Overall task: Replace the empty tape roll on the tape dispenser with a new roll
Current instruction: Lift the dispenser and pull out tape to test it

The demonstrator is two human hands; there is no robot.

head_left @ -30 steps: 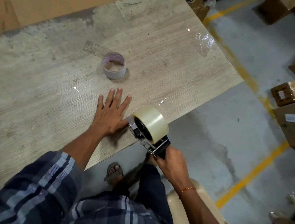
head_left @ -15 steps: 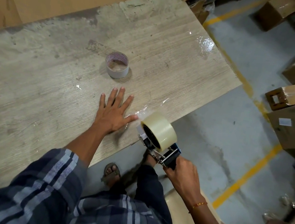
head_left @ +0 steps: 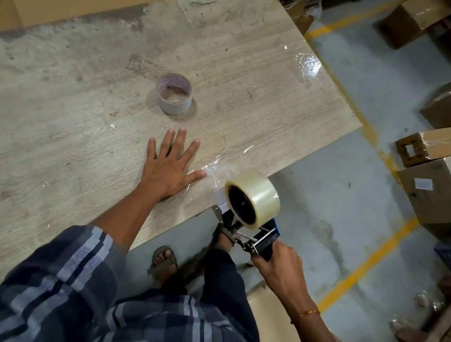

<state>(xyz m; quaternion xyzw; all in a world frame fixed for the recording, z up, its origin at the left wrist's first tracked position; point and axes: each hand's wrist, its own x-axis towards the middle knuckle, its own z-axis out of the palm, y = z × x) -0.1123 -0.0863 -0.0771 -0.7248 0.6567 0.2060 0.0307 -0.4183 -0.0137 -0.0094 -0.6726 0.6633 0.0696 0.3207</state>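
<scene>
Left hand (head_left: pixel 167 168) flat on table (head_left: pixel 45 124); right hand (head_left: pixel 281 266) grips dispenser (head_left: pixel 255 236).

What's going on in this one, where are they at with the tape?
A person is at a wooden table. The right hand grips the handle of a tape dispenser held just off the table's edge, with a full clear tape roll already mounted on it. The left hand lies flat on the table, its thumb at a stretch of clear tape running to the dispenser. The empty tape core stands on the table beyond the fingers, apart from them.
</scene>
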